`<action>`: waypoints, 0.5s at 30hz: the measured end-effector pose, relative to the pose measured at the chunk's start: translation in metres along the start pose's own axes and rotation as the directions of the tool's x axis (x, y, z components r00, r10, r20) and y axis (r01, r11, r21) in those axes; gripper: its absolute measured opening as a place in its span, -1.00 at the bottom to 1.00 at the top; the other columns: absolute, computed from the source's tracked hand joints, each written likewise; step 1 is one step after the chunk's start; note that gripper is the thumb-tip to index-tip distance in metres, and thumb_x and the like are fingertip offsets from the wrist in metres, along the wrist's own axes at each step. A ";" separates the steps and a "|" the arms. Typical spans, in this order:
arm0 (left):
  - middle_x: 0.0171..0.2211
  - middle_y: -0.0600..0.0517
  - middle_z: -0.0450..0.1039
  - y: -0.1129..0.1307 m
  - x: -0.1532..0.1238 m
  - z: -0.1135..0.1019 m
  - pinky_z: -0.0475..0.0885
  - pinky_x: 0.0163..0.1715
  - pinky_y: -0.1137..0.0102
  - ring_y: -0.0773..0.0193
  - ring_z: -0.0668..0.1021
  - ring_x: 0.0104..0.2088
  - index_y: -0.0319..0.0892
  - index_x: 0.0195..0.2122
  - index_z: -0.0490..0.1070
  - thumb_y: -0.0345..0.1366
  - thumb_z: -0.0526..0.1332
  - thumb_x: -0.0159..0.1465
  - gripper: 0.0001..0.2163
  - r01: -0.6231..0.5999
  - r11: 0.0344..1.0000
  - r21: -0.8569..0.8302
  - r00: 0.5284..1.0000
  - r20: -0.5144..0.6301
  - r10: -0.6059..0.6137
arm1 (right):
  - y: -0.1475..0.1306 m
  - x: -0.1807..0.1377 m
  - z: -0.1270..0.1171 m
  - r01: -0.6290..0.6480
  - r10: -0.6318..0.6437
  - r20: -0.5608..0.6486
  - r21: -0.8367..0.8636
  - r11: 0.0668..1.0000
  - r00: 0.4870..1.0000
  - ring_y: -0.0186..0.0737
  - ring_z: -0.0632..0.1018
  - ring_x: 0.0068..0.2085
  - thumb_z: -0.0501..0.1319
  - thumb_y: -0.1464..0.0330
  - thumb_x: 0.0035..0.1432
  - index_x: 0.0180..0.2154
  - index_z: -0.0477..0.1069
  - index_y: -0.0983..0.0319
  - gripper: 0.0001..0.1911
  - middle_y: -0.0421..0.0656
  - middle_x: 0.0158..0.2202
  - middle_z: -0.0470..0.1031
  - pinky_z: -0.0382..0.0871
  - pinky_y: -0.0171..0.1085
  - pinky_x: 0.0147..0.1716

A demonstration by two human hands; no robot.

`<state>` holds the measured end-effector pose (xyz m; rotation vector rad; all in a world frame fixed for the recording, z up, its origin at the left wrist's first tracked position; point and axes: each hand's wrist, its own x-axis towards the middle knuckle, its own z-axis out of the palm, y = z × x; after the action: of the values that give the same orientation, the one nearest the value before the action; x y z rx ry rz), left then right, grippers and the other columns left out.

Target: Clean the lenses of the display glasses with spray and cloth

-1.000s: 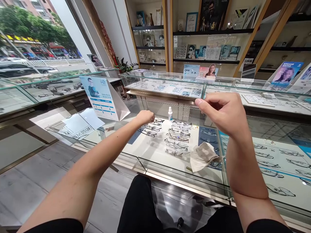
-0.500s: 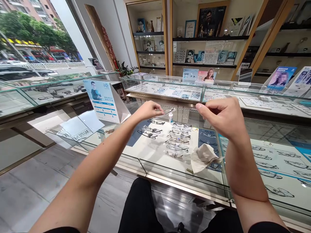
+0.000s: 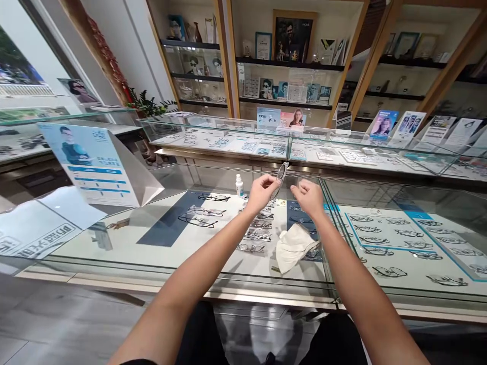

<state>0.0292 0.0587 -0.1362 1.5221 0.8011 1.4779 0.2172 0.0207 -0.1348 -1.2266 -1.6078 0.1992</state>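
My left hand [image 3: 263, 192] pinches a pair of eyeglasses [image 3: 282, 172] by its edge and holds it upright above the glass counter. Just to the right, my right hand [image 3: 309, 196] is closed with fingers curled in; whatever may be between them is hidden. A gap shows between its fingertips and the eyeglasses. Below my hands, a crumpled cream cloth [image 3: 294, 247] lies on the counter top. A small white bottle [image 3: 239, 185] stands to the left of my left hand.
The glass display counter [image 3: 125, 274] holds rows of spectacle frames [image 3: 203, 220]. A folded sign [image 3: 95, 162] stands on its left end beside a printed clear sheet [image 3: 41, 223]. Another showcase [image 3: 182, 139] runs behind, with wall shelves [image 3: 281, 63] further back.
My hands have come closer together, and the eyeglasses in my left hand now stand upright instead of lying nearly flat. The view has swung to the right.
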 end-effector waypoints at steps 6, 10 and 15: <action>-0.35 0.00 0.57 -0.019 -0.021 0.002 0.44 -0.17 0.32 0.23 0.53 -0.28 -0.14 -0.42 0.51 -0.01 0.50 0.11 -0.68 0.095 0.995 0.027 0.995 0.016 -0.095 | 0.020 0.002 0.016 -0.182 0.163 0.172 0.097 0.979 0.971 -0.37 -0.02 -0.48 0.18 0.07 0.26 -0.62 -0.12 0.10 -0.40 -0.31 -0.59 -0.14 -0.15 -0.17 -0.41; -0.39 0.04 0.53 -0.018 -0.023 -0.004 0.40 -0.24 0.34 0.25 0.49 -0.30 -0.13 -0.42 0.52 -0.05 0.50 0.10 -0.71 0.149 0.989 0.021 0.989 -0.019 -0.149 | 0.007 -0.006 0.019 -0.175 0.099 0.280 0.262 0.949 0.955 -0.38 0.02 -0.49 0.28 0.06 0.19 -0.57 0.04 0.11 -0.49 -0.37 -0.60 -0.05 -0.10 -0.23 -0.44; -0.38 0.04 0.52 -0.018 -0.023 -0.004 0.38 -0.23 0.34 0.24 0.48 -0.30 -0.13 -0.41 0.53 -0.03 0.49 0.08 -0.70 0.192 0.981 0.014 0.981 -0.028 -0.191 | -0.005 -0.016 0.020 -0.248 0.129 0.378 0.285 0.926 0.917 -0.39 0.01 -0.56 0.33 0.04 0.14 -0.40 0.31 0.13 -0.64 -0.44 -0.67 0.03 -0.14 -0.26 -0.49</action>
<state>0.0245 0.0464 -0.1629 1.3982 0.9507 1.3542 0.1971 0.0144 -0.1507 -1.1263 -1.6680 0.8233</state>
